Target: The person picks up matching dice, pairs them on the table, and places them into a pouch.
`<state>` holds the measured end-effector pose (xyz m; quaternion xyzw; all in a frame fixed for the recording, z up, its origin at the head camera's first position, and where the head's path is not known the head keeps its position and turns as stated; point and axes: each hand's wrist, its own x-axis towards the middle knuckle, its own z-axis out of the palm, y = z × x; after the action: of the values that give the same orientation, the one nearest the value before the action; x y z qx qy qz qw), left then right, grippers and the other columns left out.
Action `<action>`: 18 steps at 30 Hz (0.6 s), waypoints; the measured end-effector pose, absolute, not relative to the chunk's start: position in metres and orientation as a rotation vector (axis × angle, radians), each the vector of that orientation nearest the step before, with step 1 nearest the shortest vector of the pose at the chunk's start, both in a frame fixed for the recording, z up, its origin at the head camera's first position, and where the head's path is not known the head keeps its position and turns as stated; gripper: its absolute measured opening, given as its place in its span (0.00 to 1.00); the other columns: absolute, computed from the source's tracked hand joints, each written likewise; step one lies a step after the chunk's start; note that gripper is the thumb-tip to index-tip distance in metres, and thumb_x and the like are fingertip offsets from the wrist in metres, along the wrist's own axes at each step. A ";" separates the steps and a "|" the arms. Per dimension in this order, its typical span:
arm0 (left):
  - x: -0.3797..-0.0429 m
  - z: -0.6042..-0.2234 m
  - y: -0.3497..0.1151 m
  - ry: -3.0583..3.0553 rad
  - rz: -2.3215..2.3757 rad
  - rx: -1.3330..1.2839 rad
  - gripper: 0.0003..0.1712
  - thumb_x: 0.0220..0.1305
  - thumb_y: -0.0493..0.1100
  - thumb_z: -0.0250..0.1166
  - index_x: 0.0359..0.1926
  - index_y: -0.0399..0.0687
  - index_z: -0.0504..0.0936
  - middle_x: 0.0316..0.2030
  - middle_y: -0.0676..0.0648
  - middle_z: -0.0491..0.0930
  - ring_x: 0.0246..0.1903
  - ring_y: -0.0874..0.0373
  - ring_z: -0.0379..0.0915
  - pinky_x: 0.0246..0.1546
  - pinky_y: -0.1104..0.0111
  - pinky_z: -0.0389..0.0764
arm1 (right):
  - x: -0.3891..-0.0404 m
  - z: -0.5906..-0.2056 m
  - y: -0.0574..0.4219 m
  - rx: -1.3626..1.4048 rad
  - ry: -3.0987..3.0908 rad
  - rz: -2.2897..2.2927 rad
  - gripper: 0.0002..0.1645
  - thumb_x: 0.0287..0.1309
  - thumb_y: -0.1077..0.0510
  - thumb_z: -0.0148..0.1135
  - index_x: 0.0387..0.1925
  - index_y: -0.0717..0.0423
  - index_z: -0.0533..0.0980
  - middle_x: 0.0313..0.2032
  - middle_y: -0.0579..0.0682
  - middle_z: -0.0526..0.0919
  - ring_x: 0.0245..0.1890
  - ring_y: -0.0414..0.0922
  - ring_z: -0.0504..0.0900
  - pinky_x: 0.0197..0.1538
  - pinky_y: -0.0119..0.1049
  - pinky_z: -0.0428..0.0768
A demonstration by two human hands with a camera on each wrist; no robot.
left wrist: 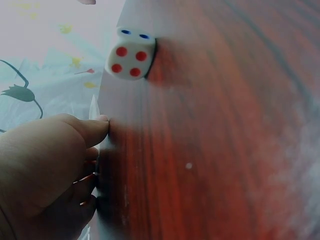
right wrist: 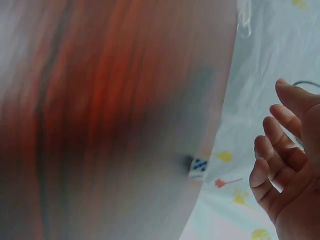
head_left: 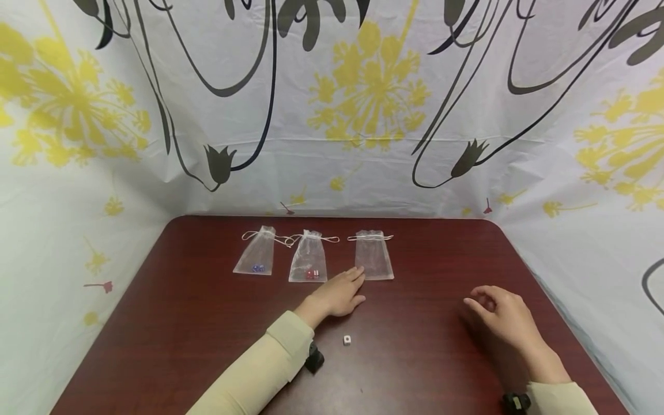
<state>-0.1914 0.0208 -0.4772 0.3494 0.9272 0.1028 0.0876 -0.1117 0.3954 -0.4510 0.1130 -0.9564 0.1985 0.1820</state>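
Observation:
My left hand [head_left: 339, 293] lies low over the table with its fingertips on the lower left corner of the right-hand mesh bag [head_left: 374, 259], in which nothing shows. Its thumb stands apart from the fingers. Nearer the front, a white die [head_left: 347, 340] lies on the table; red and blue pips show on a die [left wrist: 131, 60] in the left wrist view. My right hand [head_left: 503, 317] hovers over the right side, fingers loosely curled, holding nothing. A white die with blue pips [right wrist: 199, 167] lies beyond it in the right wrist view; the head view does not show one there.
Left of the right-hand bag lie a middle mesh bag [head_left: 309, 256] with red dice and a left mesh bag [head_left: 257, 253] with blue dice, all with white drawstrings. Patterned white cloth [head_left: 337, 196] rises behind and beside the dark red table [head_left: 207, 323].

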 end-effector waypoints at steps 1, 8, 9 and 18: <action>-0.191 -0.477 0.021 2.761 0.308 1.039 0.35 0.79 0.54 0.52 0.76 0.39 0.61 0.78 0.43 0.53 0.77 0.50 0.47 0.76 0.62 0.51 | -0.112 -0.452 0.398 0.307 -2.698 0.551 0.11 0.55 0.54 0.76 0.36 0.54 0.84 0.26 0.41 0.80 0.26 0.37 0.75 0.25 0.35 0.72; -0.192 -0.479 0.021 2.764 0.307 1.040 0.35 0.78 0.54 0.52 0.76 0.40 0.61 0.78 0.43 0.53 0.77 0.51 0.47 0.76 0.63 0.51 | -0.115 -0.460 0.421 0.232 -2.753 0.498 0.16 0.55 0.52 0.77 0.40 0.58 0.84 0.31 0.48 0.82 0.30 0.47 0.79 0.30 0.43 0.75; -0.192 -0.479 0.021 2.762 0.310 1.041 0.35 0.79 0.54 0.52 0.76 0.40 0.61 0.78 0.43 0.53 0.77 0.51 0.47 0.76 0.63 0.51 | -0.114 -0.461 0.423 0.221 -2.777 0.501 0.17 0.55 0.51 0.76 0.41 0.58 0.83 0.30 0.48 0.81 0.30 0.46 0.78 0.30 0.43 0.74; -0.192 -0.480 0.021 2.770 0.333 1.045 0.35 0.78 0.54 0.53 0.76 0.40 0.62 0.78 0.43 0.54 0.77 0.51 0.48 0.76 0.62 0.52 | -0.110 -0.466 0.436 0.207 -2.940 0.535 0.23 0.58 0.46 0.74 0.44 0.61 0.82 0.24 0.40 0.76 0.23 0.34 0.71 0.28 0.38 0.71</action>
<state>-0.1916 0.0208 -0.4800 0.3497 0.9267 0.1113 0.0810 -0.1099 0.4360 -0.4657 0.0690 -0.9789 0.1780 0.0730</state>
